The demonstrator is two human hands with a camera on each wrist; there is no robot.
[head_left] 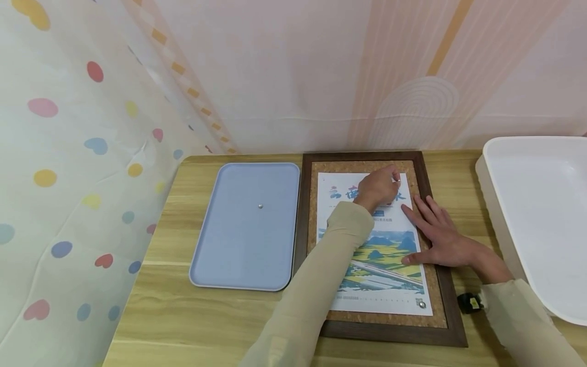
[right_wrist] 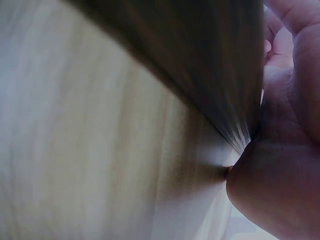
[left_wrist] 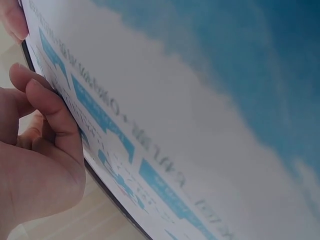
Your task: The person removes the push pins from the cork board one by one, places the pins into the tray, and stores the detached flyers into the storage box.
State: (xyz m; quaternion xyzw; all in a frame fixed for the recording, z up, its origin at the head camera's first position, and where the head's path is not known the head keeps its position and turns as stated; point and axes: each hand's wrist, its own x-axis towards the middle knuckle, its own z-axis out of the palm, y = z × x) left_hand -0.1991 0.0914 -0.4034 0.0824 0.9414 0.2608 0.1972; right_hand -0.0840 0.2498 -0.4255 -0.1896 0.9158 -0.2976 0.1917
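A printed poster with a colourful landscape lies on a cork board in a dark wooden frame. Near the poster's top right corner, my left hand pinches a small silver thumbtack; the left wrist view shows the curled fingers against the paper, with the tack hidden. My right hand rests with spread fingers across the poster's right edge and the frame. Another thumbtack sits at the poster's bottom right corner. One more thumbtack lies on the blue tray.
The blue tray stands against the frame's left side on the wood-grain table. At the far right is a large white bin. A small black object is by the right wrist. Patterned cloth hangs behind the table.
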